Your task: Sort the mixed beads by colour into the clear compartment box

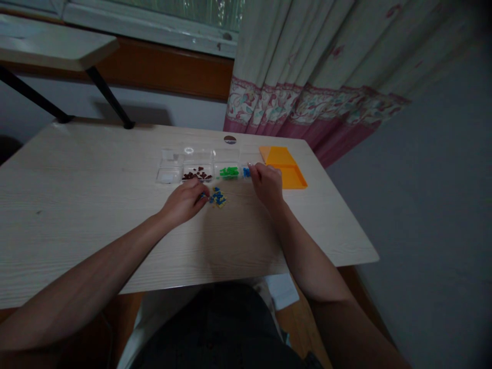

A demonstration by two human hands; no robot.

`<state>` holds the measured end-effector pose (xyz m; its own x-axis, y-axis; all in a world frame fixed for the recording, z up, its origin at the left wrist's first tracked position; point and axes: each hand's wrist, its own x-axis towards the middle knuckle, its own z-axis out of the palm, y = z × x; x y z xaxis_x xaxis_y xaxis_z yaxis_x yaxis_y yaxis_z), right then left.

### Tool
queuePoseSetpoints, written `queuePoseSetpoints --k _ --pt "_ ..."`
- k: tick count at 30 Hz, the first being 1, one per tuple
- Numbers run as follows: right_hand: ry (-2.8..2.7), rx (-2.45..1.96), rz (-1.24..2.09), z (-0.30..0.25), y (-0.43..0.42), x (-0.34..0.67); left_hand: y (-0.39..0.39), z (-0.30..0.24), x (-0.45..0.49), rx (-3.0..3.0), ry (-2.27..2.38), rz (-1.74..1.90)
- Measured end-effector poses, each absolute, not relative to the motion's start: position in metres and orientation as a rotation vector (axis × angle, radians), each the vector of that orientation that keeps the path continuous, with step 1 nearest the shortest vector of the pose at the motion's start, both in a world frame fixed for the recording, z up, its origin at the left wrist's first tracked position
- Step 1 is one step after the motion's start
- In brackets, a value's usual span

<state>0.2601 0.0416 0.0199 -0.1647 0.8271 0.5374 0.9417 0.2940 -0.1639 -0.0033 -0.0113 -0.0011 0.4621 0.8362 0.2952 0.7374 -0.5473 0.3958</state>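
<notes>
My left hand (188, 201) is at the left side of a small pile of blue and yellow pieces (219, 197) on the table, its fingers closed by a blue bit. A clear compartment box (169, 175) stands just beyond. Brown pieces (198, 174) lie in one compartment, green pieces (229, 172) in the one to its right, and blue pieces (246, 172) further right. Over the blue compartment is my right hand (268, 180), fingertips pinched together. Whatever those fingertips hold, if anything, is too small to make out.
An orange tray (295, 177) lies to the right of the clear box, partly behind my right hand. A round dark sticker (229, 139) is near the table's back edge. A raised shelf (57, 46) on black legs stands at the back left. Curtains (292, 97) hang behind the table.
</notes>
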Motion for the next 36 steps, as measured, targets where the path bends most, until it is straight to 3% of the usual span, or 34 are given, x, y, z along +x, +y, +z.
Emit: queuePoseSetpoints --k 14,36 --pt "-2.379 -1.103 -0.11 0.017 0.025 0.233 -0.01 -0.005 -0.005 2.439 1.422 0.767" --pt "-2.431 -1.046 -0.069 0.012 0.023 0.225 -0.008 -0.002 0.002 2.497 1.538 0.676"
